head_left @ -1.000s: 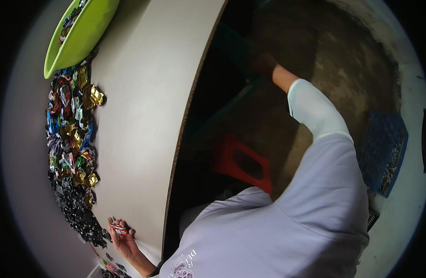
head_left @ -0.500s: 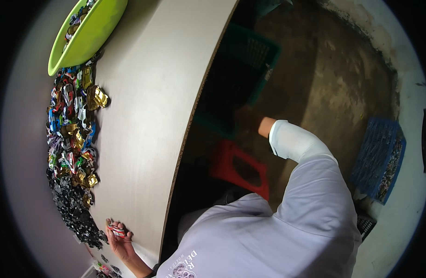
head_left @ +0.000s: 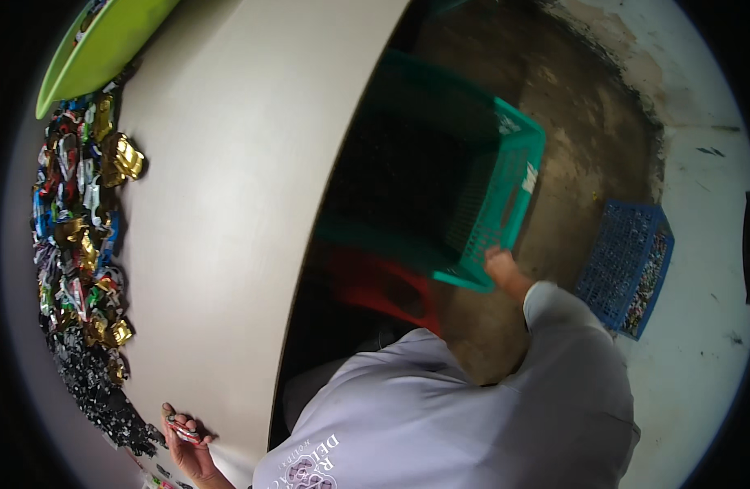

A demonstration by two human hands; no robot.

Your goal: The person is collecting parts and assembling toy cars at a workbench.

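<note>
Near the table's (head_left: 220, 179) lower left end, my left hand (head_left: 187, 450) is closed around a small red-and-silver toy car (head_left: 184, 429). Beside that hand lies a heap of small black parts (head_left: 98, 391), which merges into a long pile of colourful and gold toy car shells (head_left: 73, 236). Down below the tabletop, my right hand (head_left: 502, 267) grips the near corner of a green plastic crate (head_left: 518, 183). Much of the crate sits in the shadow under the table, so I cannot make out what is in it.
A lime-green basin (head_left: 106, 53) holding more pieces stands at the upper left. A red plastic stool (head_left: 383, 289) is under the table edge. By the wall on the right, a blue basket (head_left: 624, 261) full of small pieces rests on the brown floor (head_left: 566, 155).
My right hand has come out of the shadow toward the right, and the green crate has slid out from under the table with it. My left hand still holds the toy car.
</note>
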